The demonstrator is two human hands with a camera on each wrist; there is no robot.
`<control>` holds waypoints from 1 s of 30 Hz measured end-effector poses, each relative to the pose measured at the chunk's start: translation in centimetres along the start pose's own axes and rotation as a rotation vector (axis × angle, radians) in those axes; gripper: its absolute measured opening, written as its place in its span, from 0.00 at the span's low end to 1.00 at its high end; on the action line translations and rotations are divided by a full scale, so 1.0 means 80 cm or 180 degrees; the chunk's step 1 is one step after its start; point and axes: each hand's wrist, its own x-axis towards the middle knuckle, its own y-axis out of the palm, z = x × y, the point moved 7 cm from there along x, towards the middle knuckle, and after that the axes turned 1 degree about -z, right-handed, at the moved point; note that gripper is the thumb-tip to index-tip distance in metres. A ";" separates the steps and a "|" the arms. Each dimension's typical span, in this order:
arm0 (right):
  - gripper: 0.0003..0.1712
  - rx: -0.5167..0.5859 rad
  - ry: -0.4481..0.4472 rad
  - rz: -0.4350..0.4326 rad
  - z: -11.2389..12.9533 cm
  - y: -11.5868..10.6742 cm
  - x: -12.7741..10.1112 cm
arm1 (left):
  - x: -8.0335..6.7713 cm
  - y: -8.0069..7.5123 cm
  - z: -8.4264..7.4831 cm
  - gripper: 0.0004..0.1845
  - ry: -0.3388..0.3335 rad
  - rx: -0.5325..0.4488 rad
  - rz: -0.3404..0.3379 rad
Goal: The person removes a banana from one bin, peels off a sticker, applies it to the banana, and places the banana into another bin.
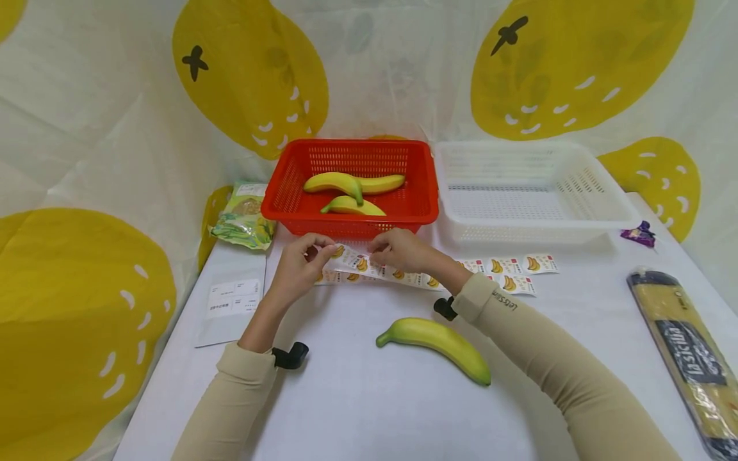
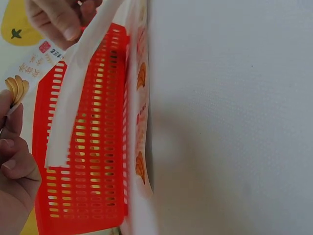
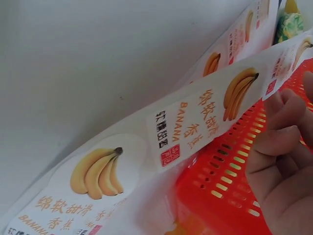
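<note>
bright, even light | soft shadows | wrist views blurred close-up

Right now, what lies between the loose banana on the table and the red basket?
In the head view, the banana sticker strip, held by both hands, lies between the loose banana and the red basket.

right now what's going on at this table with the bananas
A person holds a strip of banana stickers with both hands just in front of the red basket. The left hand pinches one end; the right hand grips it further along. Three bananas lie in the red basket, and one banana lies on the table near the person. The white basket beside it holds nothing.
</note>
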 end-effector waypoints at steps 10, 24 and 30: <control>0.11 -0.0266 -0.0015 0.0157 -0.005 0.008 0.001 | -0.004 -0.003 0.005 0.08 -0.0069 -0.0100 -0.0021; 0.15 -0.0455 -0.0114 -0.0090 -0.001 0.000 0.007 | -0.003 -0.006 0.021 0.10 -0.0278 -0.0385 -0.0031; 0.15 -0.0294 -0.0084 -0.0145 -0.001 -0.004 0.000 | -0.003 -0.004 0.021 0.11 -0.0343 -0.0389 -0.0051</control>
